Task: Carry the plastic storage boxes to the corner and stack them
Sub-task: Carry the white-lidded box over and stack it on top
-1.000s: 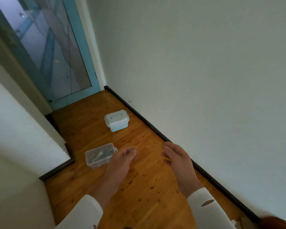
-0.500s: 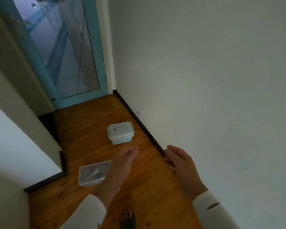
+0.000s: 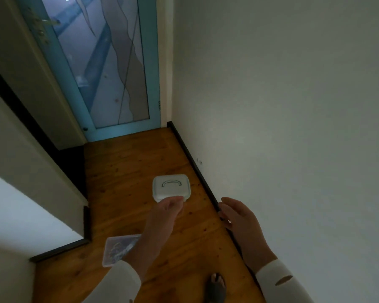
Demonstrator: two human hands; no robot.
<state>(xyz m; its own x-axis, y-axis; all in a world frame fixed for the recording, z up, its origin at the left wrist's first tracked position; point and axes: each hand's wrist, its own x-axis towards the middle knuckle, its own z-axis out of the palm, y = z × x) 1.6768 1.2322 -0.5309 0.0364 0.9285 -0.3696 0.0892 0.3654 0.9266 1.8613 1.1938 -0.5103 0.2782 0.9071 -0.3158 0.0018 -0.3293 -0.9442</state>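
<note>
Person closer than a second ago. Both hands empty, open wide: left hand (image 3: pixel 162 217) reaching toward white lidded box (image 3: pixel 171 188) on floor (image 3: pixel 123 178) beside right-wall skirting; right hand (image 3: pixel 239 217) alongside. Clear flat box (image 3: pixel 116 251) near left wall corner, contents blurred, possibly small hardware. Nothing stacked yet.

pale blue box (image 3: pixel 170 188), orange-brown floor (image 3: pixel 127 171)
</note>
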